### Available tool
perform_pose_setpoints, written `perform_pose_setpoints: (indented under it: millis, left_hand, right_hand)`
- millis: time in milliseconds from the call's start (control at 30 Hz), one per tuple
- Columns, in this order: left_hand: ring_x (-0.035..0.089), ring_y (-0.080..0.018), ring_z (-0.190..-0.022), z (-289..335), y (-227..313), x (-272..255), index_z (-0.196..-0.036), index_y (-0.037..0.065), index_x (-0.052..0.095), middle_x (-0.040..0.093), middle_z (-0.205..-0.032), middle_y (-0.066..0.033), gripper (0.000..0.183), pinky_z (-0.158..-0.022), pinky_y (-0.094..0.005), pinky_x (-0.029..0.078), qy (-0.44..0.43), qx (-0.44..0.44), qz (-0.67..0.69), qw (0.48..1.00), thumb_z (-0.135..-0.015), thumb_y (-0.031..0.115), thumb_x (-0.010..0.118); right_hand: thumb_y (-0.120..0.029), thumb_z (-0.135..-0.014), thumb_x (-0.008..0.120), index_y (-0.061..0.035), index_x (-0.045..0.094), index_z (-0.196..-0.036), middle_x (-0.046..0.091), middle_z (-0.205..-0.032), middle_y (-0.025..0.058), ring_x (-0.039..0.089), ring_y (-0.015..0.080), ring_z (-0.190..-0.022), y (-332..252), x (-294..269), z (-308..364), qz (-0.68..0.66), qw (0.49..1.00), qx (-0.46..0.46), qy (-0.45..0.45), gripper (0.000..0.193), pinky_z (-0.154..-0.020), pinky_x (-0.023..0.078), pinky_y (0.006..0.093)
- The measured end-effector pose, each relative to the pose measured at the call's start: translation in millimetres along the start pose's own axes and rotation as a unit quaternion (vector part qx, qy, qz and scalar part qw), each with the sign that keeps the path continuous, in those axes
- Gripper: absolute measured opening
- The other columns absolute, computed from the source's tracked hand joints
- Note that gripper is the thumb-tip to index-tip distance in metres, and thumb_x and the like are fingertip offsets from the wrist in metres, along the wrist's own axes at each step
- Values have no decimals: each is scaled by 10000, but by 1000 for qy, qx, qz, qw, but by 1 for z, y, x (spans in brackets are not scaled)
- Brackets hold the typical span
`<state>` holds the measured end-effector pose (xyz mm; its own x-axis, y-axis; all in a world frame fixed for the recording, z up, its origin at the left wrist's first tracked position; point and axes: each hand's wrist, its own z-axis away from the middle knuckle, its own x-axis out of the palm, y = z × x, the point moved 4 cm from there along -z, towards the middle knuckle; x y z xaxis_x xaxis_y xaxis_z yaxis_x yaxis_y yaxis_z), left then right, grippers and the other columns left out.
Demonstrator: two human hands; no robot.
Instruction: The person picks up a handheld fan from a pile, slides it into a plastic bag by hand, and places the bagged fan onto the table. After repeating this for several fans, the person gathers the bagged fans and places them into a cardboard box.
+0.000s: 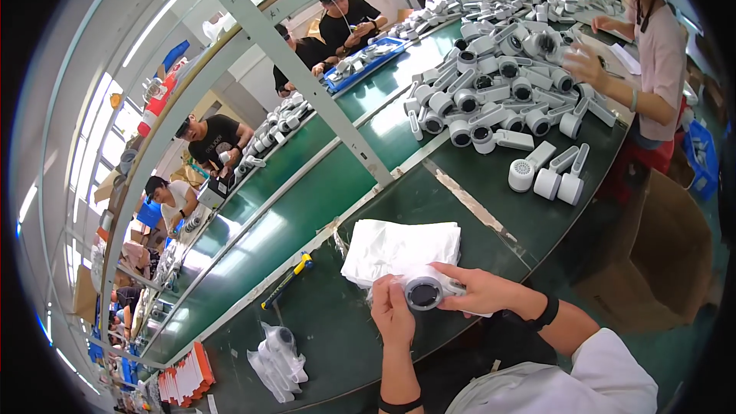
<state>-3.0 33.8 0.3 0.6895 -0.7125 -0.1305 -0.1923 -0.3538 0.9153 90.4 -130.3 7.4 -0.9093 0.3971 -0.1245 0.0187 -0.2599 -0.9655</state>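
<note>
A white hair dryer (pixel 424 292) with a dark round end ringed in grey is between my two hands above the near table edge. My right hand (pixel 484 291) is closed round its handle side. The fingers of my left hand (pixel 393 311) are pinched at the left side of its barrel. Whether thin plastic covers it, I cannot tell. Just beyond lies a stack of white plastic bags (pixel 400 249). A bagged hair dryer (pixel 279 360) rests to the left, with a yellow and dark utility knife (pixel 287 280) farther back.
A large pile of hair dryers (pixel 498 84) covers the far right of the green table (pixel 399 203). A person (pixel 652 54) stands beside it. An orange-and-white stack (pixel 186 378) sits at lower left. A metal post (pixel 307 84) rises from the table; a cardboard box (pixel 652 261) stands right.
</note>
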Motion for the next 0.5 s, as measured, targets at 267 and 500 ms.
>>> perform_pose_setpoints:
  millis: [267,500]
  left_hand:
    - [554,-189,-843,10,45,15,-932,20,664,540,-1041,-118,81,-682,-291,455,-24,152,-202,967,-916,77,608]
    - [505,-202,-748,22,43,26,-1086,22,596,535,-992,-114,322,-608,-295,420,-34,206,-206,956,-807,96,738]
  right_hand:
    - [-317,-863,631,-155,346,-1443,634,-740,231,638,432,-716,-14,-1,0,223,951,-59,206,666,-644,508,446]
    - [-299,-877,624,-126,250,-1476,637,-721,218,626,437,-663,-13,6,-15,156,964,-99,189,727,-609,499,494]
